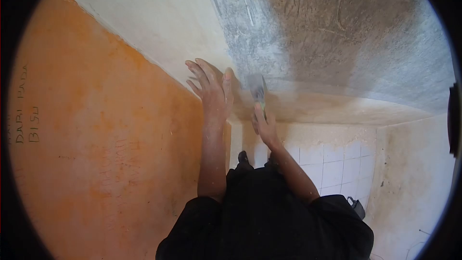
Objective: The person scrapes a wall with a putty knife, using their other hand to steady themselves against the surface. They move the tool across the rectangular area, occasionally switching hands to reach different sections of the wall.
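My right hand is wrapped around the handle of a putty knife. The wide blade points up and lies over the lower part of a grey, rough wall patch. To the left, my left hand is raised with its fingers spread, holding nothing. It overlaps the cream wall strip close to the edge of the orange wall. Pale dust shows on the left forearm and fingers.
A dark brownish area spreads across the upper right wall. White floor tiles lie below, by my feet. A dark container with a handle stands at the lower right. Handwriting marks the orange wall.
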{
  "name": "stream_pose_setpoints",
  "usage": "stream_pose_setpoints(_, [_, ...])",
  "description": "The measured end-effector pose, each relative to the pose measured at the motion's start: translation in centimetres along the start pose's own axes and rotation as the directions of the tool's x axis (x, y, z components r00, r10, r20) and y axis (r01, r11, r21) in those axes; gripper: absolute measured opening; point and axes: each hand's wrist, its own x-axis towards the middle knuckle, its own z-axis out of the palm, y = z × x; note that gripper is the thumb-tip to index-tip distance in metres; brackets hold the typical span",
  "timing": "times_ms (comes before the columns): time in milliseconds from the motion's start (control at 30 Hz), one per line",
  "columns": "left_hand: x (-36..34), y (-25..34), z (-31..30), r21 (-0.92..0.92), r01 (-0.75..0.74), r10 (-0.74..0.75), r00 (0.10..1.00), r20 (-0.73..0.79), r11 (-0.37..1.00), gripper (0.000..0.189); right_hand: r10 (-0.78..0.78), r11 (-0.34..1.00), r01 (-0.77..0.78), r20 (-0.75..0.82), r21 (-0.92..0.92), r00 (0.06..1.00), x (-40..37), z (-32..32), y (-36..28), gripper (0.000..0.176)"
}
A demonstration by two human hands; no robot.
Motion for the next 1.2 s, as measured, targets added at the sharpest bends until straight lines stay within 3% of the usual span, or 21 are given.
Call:
stream_pose_setpoints(67, [0.3,-1.6,1.7,0.02,-0.079,0.08,0.994,-0.076,0.997,0.081,-0.085,0.996,0.086,0.021,-0.029,0.996,-0.6,1.3,-2.3,0.037])
stream_pose_setpoints(133, [0.6,-3.6,3.4,0.06,-0.128,0.135,0.983,-0.124,0.99,0.081,0.028,0.999,-0.029,0.023,0.042,0.999,-1.6,2.2,-3.8,0.037])
stream_pose_setpoints(200, [1.2,-5.1,5.0,0.09,-0.182,0.196,0.963,-0.184,0.979,0.082,0.045,0.999,-0.045,0.011,0.021,0.999,-1.3,0.0,-0.2,0.037])
stream_pose_setpoints(300, [1.5,-5.9,5.9,0.146,-0.255,0.284,0.928,-0.242,0.956,0.083,0.088,0.996,-0.087,-0.02,0.034,0.996,-1.5,-0.8,0.3,0.037])
stream_pose_setpoints(367, [1.4,-5.9,5.7,0.083,-0.211,0.224,0.952,-0.21,0.974,0.084,0.108,0.991,-0.105,-0.035,0.077,0.994,-1.8,-0.2,-1.0,0.038])
stream_pose_setpoints(467, [1.4,-5.6,5.5,0.067,-0.214,0.224,0.953,-0.202,0.974,0.085,-0.024,0.992,0.028,-0.031,0.12,0.999,-1.8,0.3,-3.2,0.038])
stream_pose_setpoints(533, [1.4,-5.2,4.8,0.054,-0.204,0.211,0.962,-0.176,0.977,0.086,0.065,0.983,-0.056,-0.046,0.173,0.997,-2.1,-1.4,-3.4,0.038])
stream_pose_setpoints(633, [1.2,-4.6,4.4,0.03,-0.172,0.174,0.975,-0.137,0.985,0.087,0.138,0.961,-0.119,-0.062,0.249,0.988,-1.9,-5.6,4.0,0.038])
stream_pose_setpoints(767, [1.3,-4.4,4.1,0.012,-0.143,0.143,0.984,-0.104,0.99,0.091,0.218,0.923,-0.178,-0.084,0.34,0.972,-2.7,-4.9,3.4,0.041])
stream_pose_setpoints(833, [1.3,-3.8,3.9,-0.006,-0.122,0.121,0.989,-0.086,0.993,0.092,0.126,0.969,-0.093,-0.135,0.231,0.983,-2.5,-5.5,2.9,0.042])
stream_pose_setpoints(967, [1.2,-3.4,3.6,-0.026,-0.088,0.085,0.993,-0.078,0.996,0.094,0.097,0.968,-0.07,-0.105,0.241,0.99,-1.8,-8.5,2.7,0.042])
stream_pose_setpoints(1067, [1.2,-3.3,3.5,-0.021,-0.079,0.077,0.994,-0.079,0.997,0.095,0.079,0.983,-0.065,-0.079,0.169,0.994,-1.9,-8.0,0.7,0.042])
stream_pose_setpoints(1133, [1.0,-2.7,3.1,-0.046,-0.058,0.055,0.996,-0.071,0.997,0.096,-0.042,0.997,0.048,-0.091,0.062,0.995,-1.5,-6.6,-2.5,0.042])
stream_pose_setpoints(1200, [0.9,-2.3,2.9,-0.07,-0.04,0.035,0.997,-0.068,0.997,0.096,-0.07,0.995,0.073,-0.041,0.069,0.997,-1.3,-5.8,-4.8,0.042])
